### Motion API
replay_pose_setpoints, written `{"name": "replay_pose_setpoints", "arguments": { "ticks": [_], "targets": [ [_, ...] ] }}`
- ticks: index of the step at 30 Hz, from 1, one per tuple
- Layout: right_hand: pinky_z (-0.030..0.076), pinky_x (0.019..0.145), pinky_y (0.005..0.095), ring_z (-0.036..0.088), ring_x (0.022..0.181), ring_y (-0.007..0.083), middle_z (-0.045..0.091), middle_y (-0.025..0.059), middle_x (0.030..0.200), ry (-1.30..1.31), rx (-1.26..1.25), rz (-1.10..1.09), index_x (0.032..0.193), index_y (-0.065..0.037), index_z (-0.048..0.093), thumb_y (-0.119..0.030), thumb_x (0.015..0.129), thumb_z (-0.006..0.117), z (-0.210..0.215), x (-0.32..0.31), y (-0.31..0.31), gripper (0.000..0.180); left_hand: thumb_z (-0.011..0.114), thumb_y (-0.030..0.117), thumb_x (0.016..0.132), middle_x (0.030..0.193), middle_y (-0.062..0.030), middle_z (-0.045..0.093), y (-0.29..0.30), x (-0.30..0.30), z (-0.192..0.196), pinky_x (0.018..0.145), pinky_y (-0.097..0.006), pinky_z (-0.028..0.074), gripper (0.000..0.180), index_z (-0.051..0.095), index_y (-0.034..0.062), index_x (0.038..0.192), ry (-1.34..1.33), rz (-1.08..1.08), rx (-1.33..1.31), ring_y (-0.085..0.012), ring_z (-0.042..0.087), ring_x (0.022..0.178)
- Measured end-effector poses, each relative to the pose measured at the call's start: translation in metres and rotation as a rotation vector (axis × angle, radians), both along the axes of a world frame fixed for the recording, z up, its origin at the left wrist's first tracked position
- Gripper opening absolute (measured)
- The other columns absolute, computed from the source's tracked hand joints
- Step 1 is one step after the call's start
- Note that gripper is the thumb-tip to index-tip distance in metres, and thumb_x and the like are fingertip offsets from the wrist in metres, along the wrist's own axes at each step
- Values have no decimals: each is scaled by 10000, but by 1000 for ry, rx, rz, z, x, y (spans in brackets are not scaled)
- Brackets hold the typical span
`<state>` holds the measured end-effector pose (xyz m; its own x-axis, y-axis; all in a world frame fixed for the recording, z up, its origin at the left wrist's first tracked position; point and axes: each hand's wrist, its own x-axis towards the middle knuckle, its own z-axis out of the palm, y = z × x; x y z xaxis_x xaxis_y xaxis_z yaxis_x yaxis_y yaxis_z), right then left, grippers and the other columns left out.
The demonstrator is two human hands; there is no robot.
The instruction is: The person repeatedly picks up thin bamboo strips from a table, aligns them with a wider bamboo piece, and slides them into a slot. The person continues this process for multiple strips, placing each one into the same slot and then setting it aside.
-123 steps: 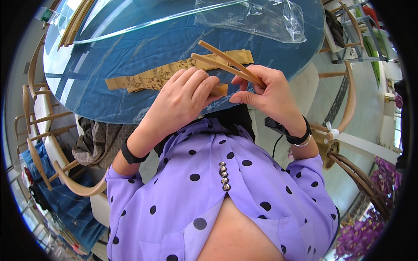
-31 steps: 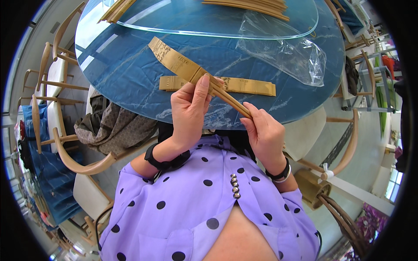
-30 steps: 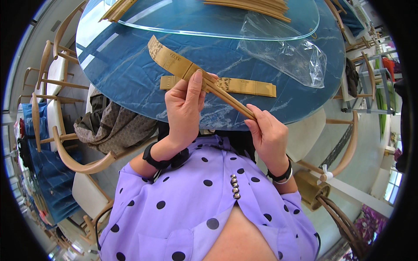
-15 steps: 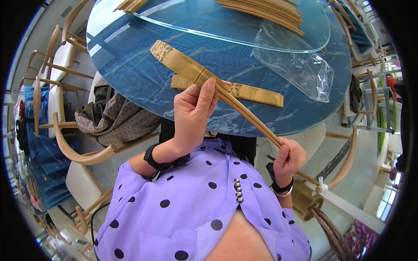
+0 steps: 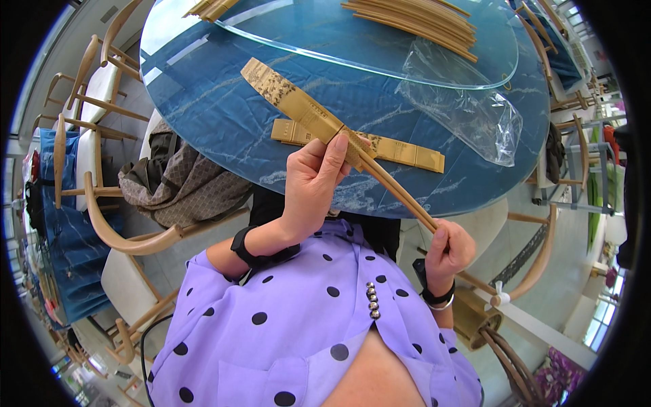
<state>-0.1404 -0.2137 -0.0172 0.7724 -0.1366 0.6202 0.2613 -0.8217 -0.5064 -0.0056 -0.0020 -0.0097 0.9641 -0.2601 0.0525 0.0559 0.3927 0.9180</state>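
My left hand (image 5: pixel 313 186) grips a long tan paper sleeve (image 5: pixel 291 102) held over the near edge of the blue table (image 5: pixel 203 88). A pair of wooden chopsticks (image 5: pixel 400 197) sticks out of the sleeve's near end and slants down to the right. My right hand (image 5: pixel 447 249) is closed on their lower end, below the table's edge. A second tan sleeve (image 5: pixel 407 152) lies flat on the table just behind the held one.
A clear plastic bag (image 5: pixel 475 108) lies at the table's right. A glass turntable (image 5: pixel 380 47) bears a pile of chopsticks (image 5: pixel 420 17). Wooden chairs (image 5: pixel 129 237) ring the table; one at the left holds a brown patterned cloth (image 5: pixel 183 183).
My right hand has drawn the chopsticks down and to the right, farther out of the sleeve, and dropped below the table edge. My left hand keeps its hold on the sleeve.
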Motion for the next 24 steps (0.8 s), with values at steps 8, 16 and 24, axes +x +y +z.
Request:
{"name": "replay_pose_setpoints", "arguments": {
  "ticks": [8, 16, 24],
  "targets": [
    [375, 473, 313, 508, 494, 203, 621, 66, 676, -15, -13, -34, 895, -6, 680, -60, 947, 632, 1, -2, 1, 90, 485, 298, 1099, 1010, -97, 713, 6, 11, 3, 522, -206, 415, 388, 693, -30, 1090, -49, 25, -1, -68, 512, 595],
    [379, 477, 306, 514, 498, 194, 615, 76, 670, -9, 50, -46, 909, 4, 685, -45, 944, 633, -3, -1, 11, 79, 474, 295, 1102, 1068, -102, 707, -1, 1, 1, 550, -227, 439, 388, 690, -27, 1092, 14, -25, -42, -75, 510, 616],
    [380, 475, 304, 513, 496, 192, 611, 71, 667, -12, 40, -51, 928, 6, 692, -43, 940, 651, -3, -3, 12, 66, 549, 262, 1076, 1009, -56, 729, 1, 12, 1, 457, -183, 322, 313, 714, -3, 1073, 39, 47, -54, -5, 369, 525]
  ]
}}
